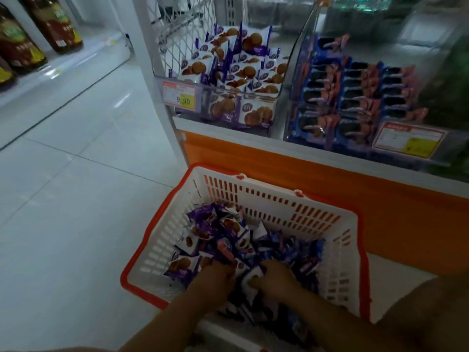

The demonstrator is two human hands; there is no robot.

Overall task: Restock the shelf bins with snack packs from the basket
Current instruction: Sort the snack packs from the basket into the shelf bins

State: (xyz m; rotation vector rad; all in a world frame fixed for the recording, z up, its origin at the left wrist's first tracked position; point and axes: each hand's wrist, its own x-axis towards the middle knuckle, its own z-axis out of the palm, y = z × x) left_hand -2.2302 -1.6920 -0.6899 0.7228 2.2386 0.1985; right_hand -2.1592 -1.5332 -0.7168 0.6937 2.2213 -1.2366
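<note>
Pale grey-white floor tiles (76,199), glossy with soft reflections, fill the left half of the frame in a dim shop aisle. At the lower centre, a white slotted basket (279,207) with an orange rim sits low, close against an orange panel (330,179) at the foot of a shelf unit. Loose snack packs (218,232) cover the basket's bottom, with purple-and-white biscuit packs to the left and blue ones to the right. Two bare forearms reach in from the bottom edge. The left hand (215,274) is sunk among the packs with its fingers hidden, so its grip cannot be told. The right hand (275,276), just beside it, curls thumb and fingers round a white-and-purple pack (254,274). Above the panel, at the upper centre, a clear bin (253,94) holds heaped purple-and-white biscuit packs. A red-and-yellow price tag (179,95) on its front reads 9.90. Just right of it, a second clear bin (299,72) holds blue packs in neat rows, with a second tag (409,139) at its lower right. A white upright (149,59) and wire mesh (175,34) stand beside the first bin. In the upper left, dark bottles (22,44) stand on a low white shelf (76,62) across the aisle.
</note>
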